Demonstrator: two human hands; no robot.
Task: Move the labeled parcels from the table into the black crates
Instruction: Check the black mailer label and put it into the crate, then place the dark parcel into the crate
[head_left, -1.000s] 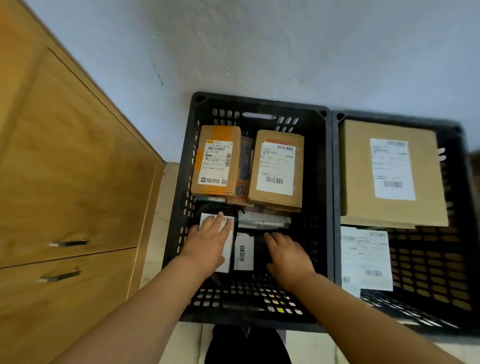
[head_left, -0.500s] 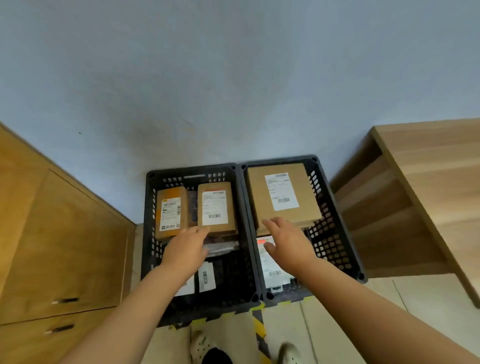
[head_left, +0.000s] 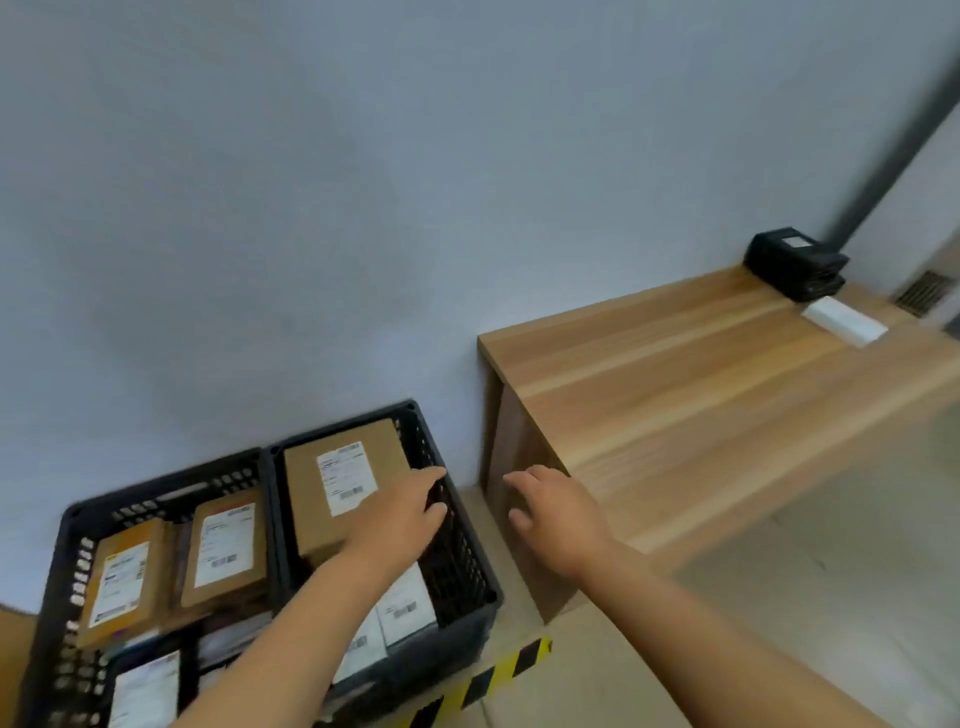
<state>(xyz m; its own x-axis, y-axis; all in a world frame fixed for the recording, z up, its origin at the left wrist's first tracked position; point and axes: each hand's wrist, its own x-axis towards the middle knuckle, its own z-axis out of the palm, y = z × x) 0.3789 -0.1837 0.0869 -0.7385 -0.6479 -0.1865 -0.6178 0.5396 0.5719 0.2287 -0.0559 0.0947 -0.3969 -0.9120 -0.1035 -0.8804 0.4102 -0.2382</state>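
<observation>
Two black crates stand side by side on the floor at the lower left: the left crate (head_left: 72, 525) and the right crate (head_left: 467, 566). Both hold several labeled parcels, among them a large brown box (head_left: 311, 483), a smaller brown box (head_left: 223, 551) and an orange-edged box (head_left: 122, 582). My left hand (head_left: 405, 514) hovers empty over the right crate, fingers relaxed. My right hand (head_left: 558, 514) is empty and open in front of the wooden table (head_left: 701, 374). A white parcel (head_left: 844, 321) lies at the table's far end.
A black device (head_left: 795, 262) sits at the table's far corner by the wall. Yellow-black hazard tape (head_left: 498, 675) marks the floor in front of the crates. A dark pipe (head_left: 893, 124) runs up the wall at the right.
Both hands have lifted out of the left crate, empty, and swung right. The view has risen and turned right, so the table top has come into sight.
</observation>
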